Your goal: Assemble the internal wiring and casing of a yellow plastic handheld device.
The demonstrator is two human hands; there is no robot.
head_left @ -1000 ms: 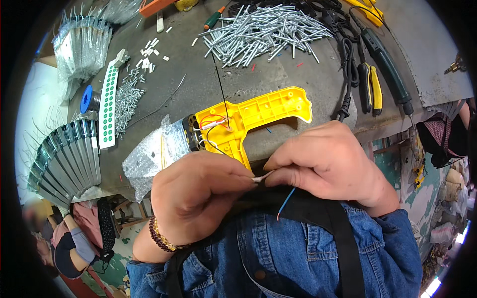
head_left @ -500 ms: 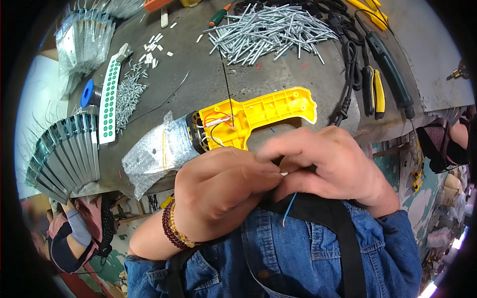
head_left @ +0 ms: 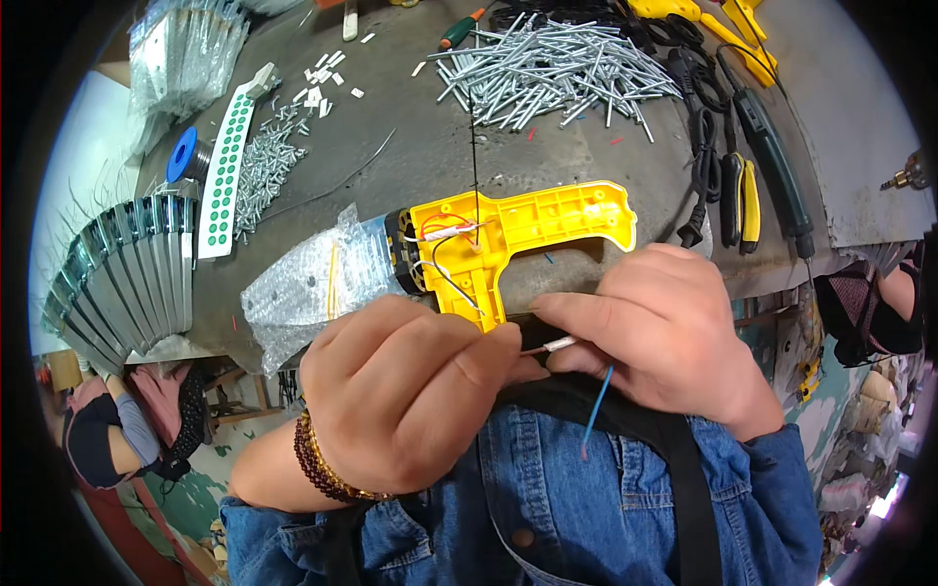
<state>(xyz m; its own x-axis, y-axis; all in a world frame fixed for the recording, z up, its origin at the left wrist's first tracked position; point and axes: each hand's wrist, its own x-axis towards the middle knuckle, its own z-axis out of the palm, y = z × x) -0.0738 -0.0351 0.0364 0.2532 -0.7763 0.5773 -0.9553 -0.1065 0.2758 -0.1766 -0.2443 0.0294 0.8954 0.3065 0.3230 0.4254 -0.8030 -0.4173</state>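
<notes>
My left hand (head_left: 415,391), fingers closed, pinches the end of a thin brownish wire (head_left: 532,351) in front of my chest. Opposite it, my right hand (head_left: 650,337) pinches a small white sleeve (head_left: 560,344) between thumb and forefinger; the thin wire runs to it. A blue wire (head_left: 598,410) hangs below the right hand's fingers. Just beyond my hands lies an open yellow housing half (head_left: 562,220) with red, white and black wires inside. Its left end joins a black part and a bubble-wrapped piece (head_left: 308,283). The left hand covers the housing's near corner.
Long metal screws (head_left: 557,73) are heaped at the back. Cutters (head_left: 740,200), a black plug cord (head_left: 702,166) and a dark electric screwdriver (head_left: 772,161) lie right. At left are small screws (head_left: 269,166), a green-dotted strip (head_left: 227,176), a blue spool (head_left: 183,154) and fanned metal blades (head_left: 127,278).
My hands have drawn apart, the left one moving left, so the thin wire and white sleeve show between them. The right forefinger has come down near the sleeve.
</notes>
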